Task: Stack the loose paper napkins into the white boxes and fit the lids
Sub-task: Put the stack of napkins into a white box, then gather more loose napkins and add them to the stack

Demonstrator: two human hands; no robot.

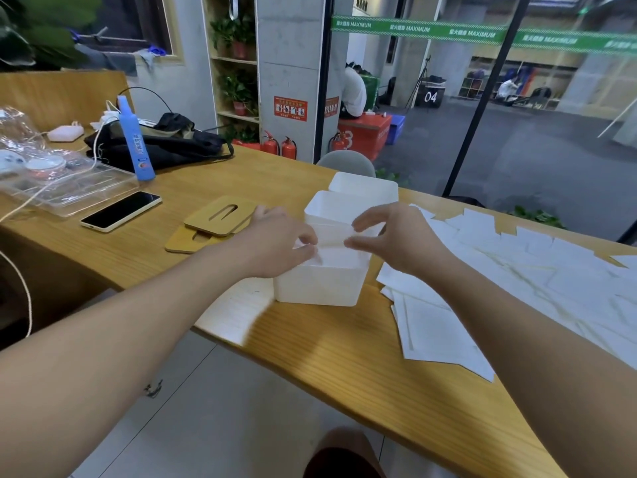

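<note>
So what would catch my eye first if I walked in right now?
Probably the two hands, left hand and right hand, pinching a napkin over the nearest white box mid-table. Next, the napkins spread across the table's right side, and the wooden lids lying left of the boxes, not yet fitted.

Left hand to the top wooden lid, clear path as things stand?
Probably yes. The left hand sits just right of the top wooden lid, with only bare table between them. But it is pinching a napkin over the nearest white box, so it must let go first.
</note>
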